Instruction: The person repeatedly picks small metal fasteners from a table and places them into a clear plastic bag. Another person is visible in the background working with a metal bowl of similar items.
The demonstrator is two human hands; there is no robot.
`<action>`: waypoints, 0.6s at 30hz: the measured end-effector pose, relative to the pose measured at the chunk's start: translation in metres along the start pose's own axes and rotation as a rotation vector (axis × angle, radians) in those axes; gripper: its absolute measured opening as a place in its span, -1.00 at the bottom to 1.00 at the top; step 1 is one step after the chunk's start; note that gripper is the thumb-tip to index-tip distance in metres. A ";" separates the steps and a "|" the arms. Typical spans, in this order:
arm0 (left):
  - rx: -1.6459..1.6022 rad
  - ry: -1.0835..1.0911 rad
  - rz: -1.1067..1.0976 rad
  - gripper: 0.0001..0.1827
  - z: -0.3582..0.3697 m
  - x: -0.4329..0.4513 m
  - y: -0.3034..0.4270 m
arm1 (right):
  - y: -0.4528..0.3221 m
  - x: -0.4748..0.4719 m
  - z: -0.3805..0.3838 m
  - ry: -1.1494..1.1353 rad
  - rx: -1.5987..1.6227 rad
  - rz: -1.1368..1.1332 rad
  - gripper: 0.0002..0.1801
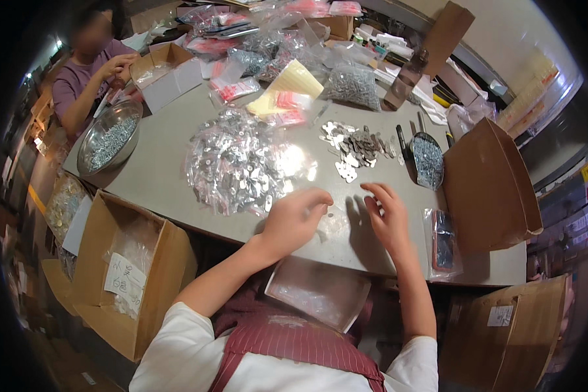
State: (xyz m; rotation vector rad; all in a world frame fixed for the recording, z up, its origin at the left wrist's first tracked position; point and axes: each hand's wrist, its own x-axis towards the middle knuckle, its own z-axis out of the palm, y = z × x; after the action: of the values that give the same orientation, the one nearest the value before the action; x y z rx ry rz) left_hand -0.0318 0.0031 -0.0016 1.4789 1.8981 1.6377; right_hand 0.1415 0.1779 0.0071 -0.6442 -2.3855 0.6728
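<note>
My left hand (296, 218) is over the front of the grey table (166, 201), fingers curled towards the thumb. It is slightly blurred, and whether anything is between the fingertips cannot be made out. To its right, my right hand (386, 213) hovers with thumb and fingers apart and nothing visible in it. A heap of small clear zip bags (235, 164) holding metal pieces lies beyond my left hand. Ahead of my right hand is a loose pile of small flat metal plates (360, 147). On the tabletop between the hands shows a small dark spot (330, 215).
A steel bowl of screws (111, 139) stands left, near a co-worker (90, 73). At right are a metal scoop of screws (427, 161), a phone in clear plastic (442, 240) and a cardboard box (487, 191). An open carton (144, 284) flanks the table's front-left edge; a bottle (405, 83) stands behind.
</note>
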 end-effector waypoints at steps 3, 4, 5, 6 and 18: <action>0.121 0.068 0.203 -0.79 0.012 0.015 -0.014 | 0.042 0.041 0.019 0.018 -0.171 -0.209 -0.67; 0.137 0.047 0.180 -0.76 0.011 0.014 -0.016 | 0.049 0.050 0.025 -0.026 -0.209 -0.227 -0.67; 0.133 0.048 0.189 -0.78 0.010 0.014 -0.017 | 0.057 0.058 0.028 -0.066 -0.249 -0.243 -0.66; 0.130 0.049 0.189 -0.80 0.009 0.012 -0.021 | 0.056 0.061 0.032 -0.081 -0.228 -0.242 -0.73; 0.169 0.013 0.180 -0.92 0.015 0.003 -0.028 | 0.043 0.021 0.002 -0.190 0.306 0.071 -0.84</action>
State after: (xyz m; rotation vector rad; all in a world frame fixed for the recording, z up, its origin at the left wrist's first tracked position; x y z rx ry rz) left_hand -0.0369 0.0189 -0.0289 1.7556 2.0055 1.5959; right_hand 0.1368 0.2216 -0.0113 -0.5546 -2.3662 1.1478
